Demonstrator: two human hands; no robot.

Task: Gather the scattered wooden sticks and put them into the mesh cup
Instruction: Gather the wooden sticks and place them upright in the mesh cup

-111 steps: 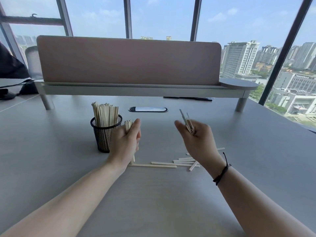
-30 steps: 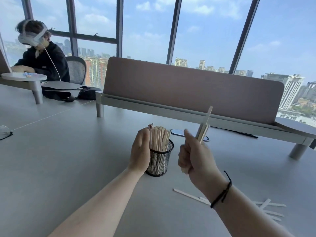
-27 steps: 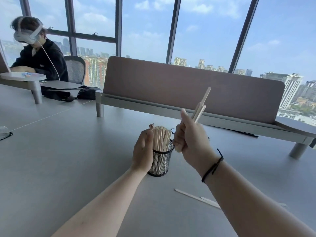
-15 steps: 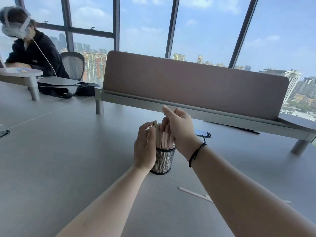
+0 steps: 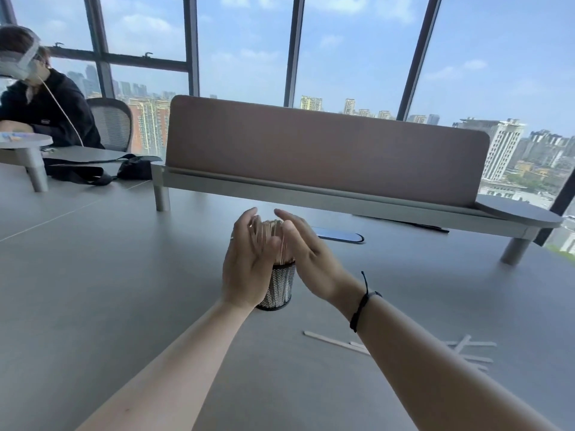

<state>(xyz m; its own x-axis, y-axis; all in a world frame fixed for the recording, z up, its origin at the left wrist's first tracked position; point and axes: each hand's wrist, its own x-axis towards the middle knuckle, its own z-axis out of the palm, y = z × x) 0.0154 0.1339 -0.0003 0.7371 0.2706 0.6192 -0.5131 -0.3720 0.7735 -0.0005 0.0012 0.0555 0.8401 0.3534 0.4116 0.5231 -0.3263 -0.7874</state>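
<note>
The black wire mesh cup (image 5: pixel 278 287) has a criss-cross pattern and holds pale tan wooden sticks (image 5: pixel 270 241). More pale sticks (image 5: pixel 329 340) lie on the plain grey table top (image 5: pixel 109 290). The flat desk screen (image 5: pixel 323 150) is dusty pink-brown.

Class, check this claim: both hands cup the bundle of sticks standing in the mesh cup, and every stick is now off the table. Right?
Not quite. The head view shows loose sticks on the table. Both the left hand and right hand do cup the bundle in the mesh cup.

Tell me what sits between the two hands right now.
In the head view, the bundle of wooden sticks standing in the mesh cup sits between the left hand and right hand.
</note>
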